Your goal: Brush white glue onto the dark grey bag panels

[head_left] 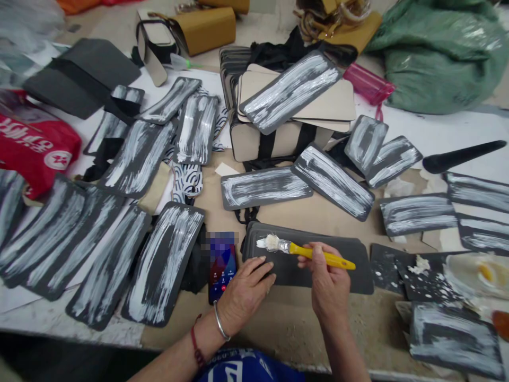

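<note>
On the far left of the desk (129, 334) lies a red bag (43, 146) with white lettering. Nearer, a row of dark panels streaked with white (163, 265) spreads across the left side, with more streaked pieces behind them and a wave-patterned cloth (185, 180) to their right. A phone (225, 260) with a lit screen lies just left of a stack of plain dark panels (318, 265) at near centre. The left hand (246, 286) has its fingers extended, their tips on the stack's left end; a bangle (221, 321) circles that wrist. The yellow-handled brush (306, 251) points left over the stack, its pale bristles touching the top panel beside a small white smear. Beyond, a streaked panel (292, 93) lies slanted on a pile of beige panels (328, 103). The right hand (328, 276) pinches the brush's handle between thumb and fingers. Farther right are a bulky green bag (441, 58), a long black tool (463, 155) and, nearer, a translucent container (473, 270) beside white-spattered boards (389, 270).
</note>
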Available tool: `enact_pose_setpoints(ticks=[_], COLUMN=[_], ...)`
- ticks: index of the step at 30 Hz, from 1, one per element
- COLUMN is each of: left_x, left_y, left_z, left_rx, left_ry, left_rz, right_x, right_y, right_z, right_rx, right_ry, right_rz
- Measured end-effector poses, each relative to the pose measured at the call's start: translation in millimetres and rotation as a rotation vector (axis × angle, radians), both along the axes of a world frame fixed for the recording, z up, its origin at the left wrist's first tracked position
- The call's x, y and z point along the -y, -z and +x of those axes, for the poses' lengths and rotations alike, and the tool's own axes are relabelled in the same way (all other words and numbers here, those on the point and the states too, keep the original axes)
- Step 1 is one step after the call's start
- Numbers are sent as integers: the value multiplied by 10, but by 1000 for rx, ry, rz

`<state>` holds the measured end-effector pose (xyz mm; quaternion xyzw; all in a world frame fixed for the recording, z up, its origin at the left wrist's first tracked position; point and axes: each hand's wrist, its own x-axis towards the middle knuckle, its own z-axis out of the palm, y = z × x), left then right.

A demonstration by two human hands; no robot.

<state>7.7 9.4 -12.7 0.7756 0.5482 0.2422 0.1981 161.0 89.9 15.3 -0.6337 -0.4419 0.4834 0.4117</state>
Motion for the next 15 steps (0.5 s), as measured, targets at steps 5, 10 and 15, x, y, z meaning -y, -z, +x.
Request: enact_pose_setpoints(ticks=[5, 10, 15], left_x=[0, -9, 7], left_y=[20, 21, 47], left_z=[4, 1, 4], left_rx=[65, 43, 56], left_ry=[-24, -11, -8], left_rz=[-29, -40, -85], right_x=[-90, -160, -226], right_y=[-5, -39, -39], right_z=[418, 902, 1336], right_rx=[97, 204, 368], right_ry=[181, 330, 411], right_rz=[43, 95, 137])
